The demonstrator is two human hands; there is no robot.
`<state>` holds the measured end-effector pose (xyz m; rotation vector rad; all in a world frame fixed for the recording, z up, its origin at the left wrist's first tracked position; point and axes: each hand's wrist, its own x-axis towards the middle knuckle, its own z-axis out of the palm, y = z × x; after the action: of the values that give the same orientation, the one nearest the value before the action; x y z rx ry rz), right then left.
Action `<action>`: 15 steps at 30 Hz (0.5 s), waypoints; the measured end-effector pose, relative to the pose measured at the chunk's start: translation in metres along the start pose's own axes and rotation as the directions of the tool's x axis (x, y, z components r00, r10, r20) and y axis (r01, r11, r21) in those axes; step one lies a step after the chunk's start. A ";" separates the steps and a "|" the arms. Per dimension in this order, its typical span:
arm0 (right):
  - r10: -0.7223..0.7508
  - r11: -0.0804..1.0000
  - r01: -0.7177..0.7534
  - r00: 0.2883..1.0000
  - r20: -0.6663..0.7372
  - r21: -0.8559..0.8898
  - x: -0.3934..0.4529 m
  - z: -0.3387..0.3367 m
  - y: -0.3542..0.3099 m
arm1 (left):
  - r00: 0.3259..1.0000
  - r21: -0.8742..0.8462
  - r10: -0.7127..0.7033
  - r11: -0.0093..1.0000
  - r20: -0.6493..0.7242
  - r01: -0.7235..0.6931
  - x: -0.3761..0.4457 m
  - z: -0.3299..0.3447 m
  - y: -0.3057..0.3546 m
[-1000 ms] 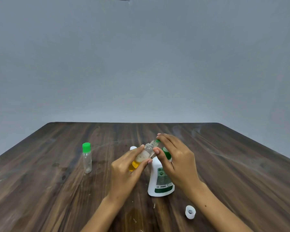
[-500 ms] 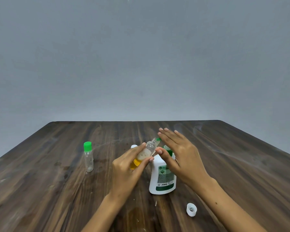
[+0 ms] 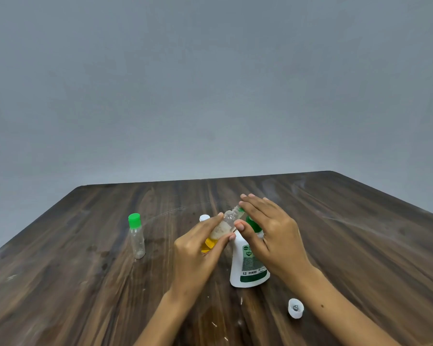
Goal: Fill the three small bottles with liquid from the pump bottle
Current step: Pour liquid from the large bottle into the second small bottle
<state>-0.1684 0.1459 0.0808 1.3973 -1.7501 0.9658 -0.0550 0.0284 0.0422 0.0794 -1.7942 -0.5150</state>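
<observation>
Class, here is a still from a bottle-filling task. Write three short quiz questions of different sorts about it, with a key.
1. True or false: the left hand holds a small bottle tilted toward the pump nozzle.
2. What colour is the cap on the small bottle standing apart?
3. The right hand rests on: A) the loose white cap B) the pump bottle C) the table

Key: 1 true; 2 green; 3 B

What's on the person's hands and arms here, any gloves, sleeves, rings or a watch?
Nothing worn that shows. Both hands, left and right, are bare: no gloves, no rings on the fingers in view. Both forearms are bare down to the bottom edge of the picture, with no sleeve, watch or band at either wrist. The fingernails are short and look unpainted. The right forearm has one small dark mark.
</observation>
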 end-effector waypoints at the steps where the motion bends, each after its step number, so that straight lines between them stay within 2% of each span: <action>1: -0.004 1.000 0.004 1.000 -0.003 0.000 0.001 -0.001 0.000 | 1.000 0.001 0.000 1.000 0.002 0.000 0.000 0.000 0.000; 6: -0.035 0.999 0.035 0.999 -0.002 0.000 0.014 -0.006 0.001 | 1.000 0.025 -0.014 1.000 0.003 0.013 -0.001 -0.001 -0.004; 12: 0.016 1.000 -0.016 0.998 -0.055 0.001 -0.003 0.002 0.000 | 1.000 0.027 0.022 0.999 0.017 -0.022 -0.001 0.000 -0.002; 15: -0.006 1.000 0.005 0.999 -0.054 -0.017 0.007 -0.002 -0.001 | 1.000 0.022 0.003 1.000 0.017 -0.003 -0.002 -0.001 -0.003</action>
<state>-0.1686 0.1446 0.0877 1.3527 -1.7097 0.9753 -0.0545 0.0262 0.0399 0.0874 -1.8168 -0.4955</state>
